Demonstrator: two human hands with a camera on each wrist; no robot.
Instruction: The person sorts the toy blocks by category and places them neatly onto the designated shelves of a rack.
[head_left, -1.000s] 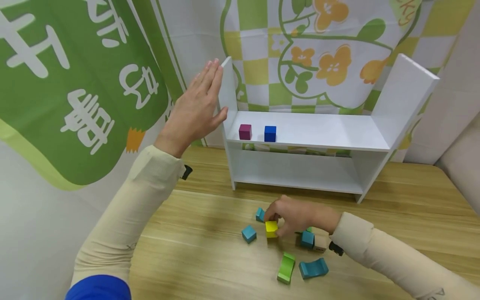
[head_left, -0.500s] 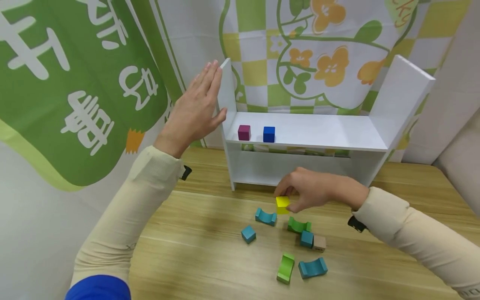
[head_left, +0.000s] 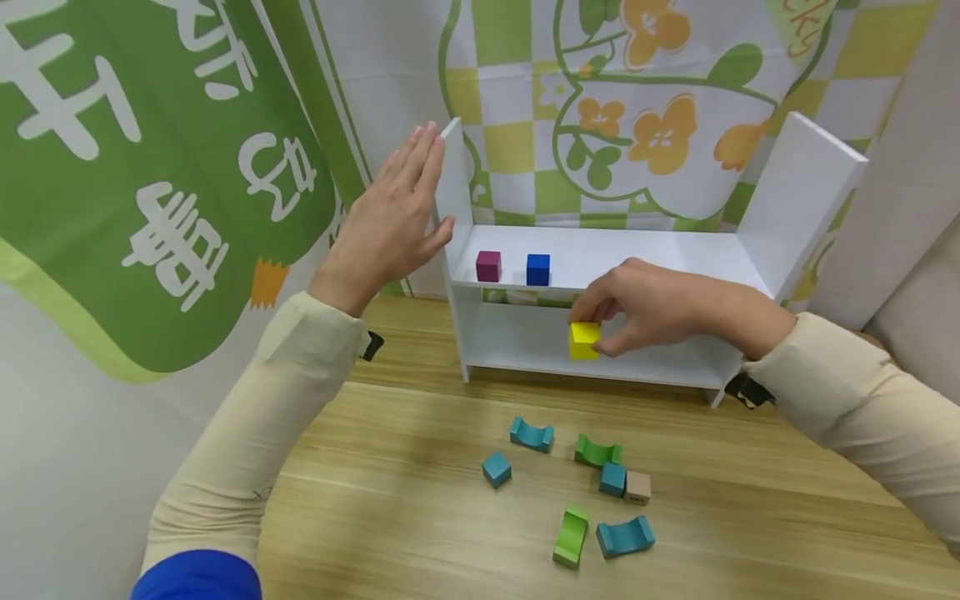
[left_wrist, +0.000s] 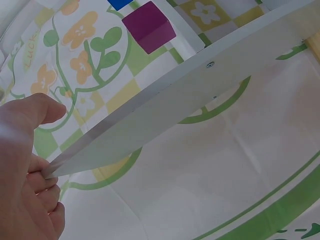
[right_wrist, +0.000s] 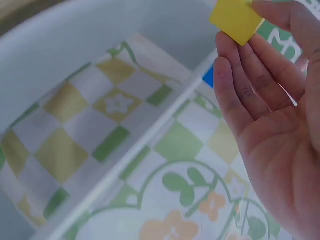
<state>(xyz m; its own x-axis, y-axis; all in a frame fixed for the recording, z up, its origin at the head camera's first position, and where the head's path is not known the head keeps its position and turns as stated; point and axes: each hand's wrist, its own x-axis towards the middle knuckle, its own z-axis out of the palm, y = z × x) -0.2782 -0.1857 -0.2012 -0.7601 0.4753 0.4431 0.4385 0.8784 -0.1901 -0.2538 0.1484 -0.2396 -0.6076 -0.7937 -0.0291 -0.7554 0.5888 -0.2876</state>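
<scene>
Fingers [right_wrist: 277, 65] of the right hand [head_left: 652, 303] pinch the yellow cube [head_left: 584, 341] in front of the white shelf [head_left: 637, 250], and from my remote feed I see the left hand [head_left: 390, 204], its fingers straight, touching the shelf's left side panel [head_left: 455, 187].

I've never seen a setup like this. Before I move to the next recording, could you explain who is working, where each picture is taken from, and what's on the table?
There is no machine here, just a person's two bare hands. The wide picture comes from a camera worn on the head; the two close ones come from cameras worn on the wrists.

The left hand, fingers straight, is at the left side panel of a white shelf. The right hand pinches a yellow cube in front of the shelf.

A purple cube and a blue cube sit on the upper board. On the wooden table lie four curved blocks, green and teal, two teal cubes and a plain wooden cube.
</scene>
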